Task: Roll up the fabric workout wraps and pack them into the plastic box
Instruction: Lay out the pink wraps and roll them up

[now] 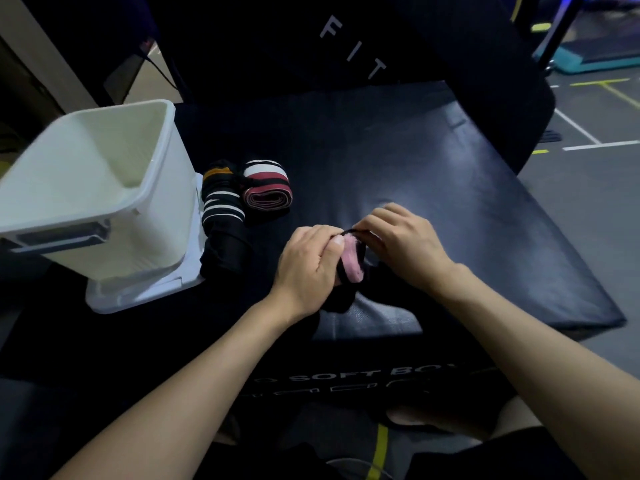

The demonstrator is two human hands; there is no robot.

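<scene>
Wrap [352, 261], black with pink, is held mid-pad near the front edge of the black soft box [450, 188], gripped by the left hand [311, 268] and pinched at its top by the right hand [401, 244]. Two rolled wraps [266, 188] are lying beside the white plastic box [104, 188] at the left edge; that box is standing on its lid [145, 292].
</scene>
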